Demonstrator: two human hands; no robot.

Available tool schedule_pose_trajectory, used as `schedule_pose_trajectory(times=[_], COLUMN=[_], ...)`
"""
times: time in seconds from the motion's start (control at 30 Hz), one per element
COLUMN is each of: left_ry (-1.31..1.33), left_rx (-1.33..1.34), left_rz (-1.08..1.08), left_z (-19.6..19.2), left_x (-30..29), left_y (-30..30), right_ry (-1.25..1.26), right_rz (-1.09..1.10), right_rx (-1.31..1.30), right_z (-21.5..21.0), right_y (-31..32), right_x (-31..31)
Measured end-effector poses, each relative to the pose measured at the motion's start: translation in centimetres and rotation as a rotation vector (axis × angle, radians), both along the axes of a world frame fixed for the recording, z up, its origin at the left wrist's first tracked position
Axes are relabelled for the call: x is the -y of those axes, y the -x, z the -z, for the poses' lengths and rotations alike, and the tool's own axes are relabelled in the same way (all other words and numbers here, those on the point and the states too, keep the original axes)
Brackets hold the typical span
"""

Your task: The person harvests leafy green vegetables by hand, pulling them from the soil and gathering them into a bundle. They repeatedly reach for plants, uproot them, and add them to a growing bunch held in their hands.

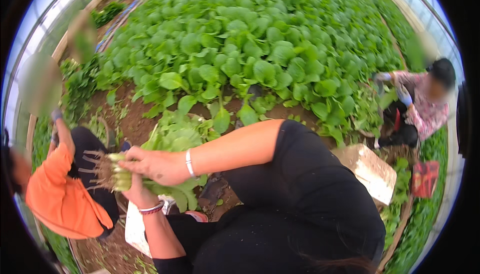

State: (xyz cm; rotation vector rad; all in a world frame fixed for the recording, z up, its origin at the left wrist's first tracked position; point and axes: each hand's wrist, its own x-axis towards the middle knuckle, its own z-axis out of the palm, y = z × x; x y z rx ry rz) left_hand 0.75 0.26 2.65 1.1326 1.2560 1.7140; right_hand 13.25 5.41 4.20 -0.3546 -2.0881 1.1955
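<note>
One bunch of leafy greens [165,174], gripped by two hands at about eight o'clock in the view. Right hand [157,165] closed over the top of the pale stalks, a white bangle [189,163] on its wrist. Left hand [136,190] clasped underneath the same stalks, a red and white bracelet [151,208] on its wrist. Long axis of the bunch roughly level: roots [102,170], stringy and soiled, pointing to nine o'clock, leaves fanning out toward three o'clock and partly hidden behind the right forearm.

Two other people nearby. One in an orange top [60,199] crouched at eight o'clock, just beside the root end. One in a patterned pink top [425,109] at three o'clock, well apart, bent over the plants; hands of that person too small to read.

One broad bed of green plants [260,44] filling the view from eleven to two o'clock. Strip of bare brown soil [132,121] between that bed and the hands. One pale block [371,171] at four o'clock, beyond the black-clad knee [300,174]. One red bag [425,178] just past the block. One white object [135,226] at seven o'clock, under the left forearm, kind not clear.
</note>
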Motion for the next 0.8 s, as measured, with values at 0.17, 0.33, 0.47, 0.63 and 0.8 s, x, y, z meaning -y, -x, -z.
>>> schedule_pose_trajectory(times=[0.17, 0.33, 0.47, 0.63, 0.8], left_ry=[-0.015, -0.026, 0.043, 0.071, 0.171], left_rx=[0.019, -0.097, -0.118, -0.137, -0.216], left_rz=[0.024, 0.023, -0.009, 0.027, -0.047], left_z=[-0.5, 0.7, 1.0, 2.6, 3.7], left_x=[-0.1, -0.7, -0.7, -1.5, -1.6], left_y=[-0.4, 0.6, 1.2, 1.6, 1.6], right_ry=[-0.279, 0.134, 0.398, 0.682, 0.502], right_rz=[0.093, 0.771, 0.883, 1.222, 0.574], right_rx=[-0.344, -0.053, 0.914, 1.566, 2.154], right_z=[-0.9, 8.3, 27.4, 37.2, 35.1], right_y=[-4.8, -17.5, -28.0, -39.6, -44.5], right_x=[-2.8, -5.6, 0.2, 10.8, 13.4])
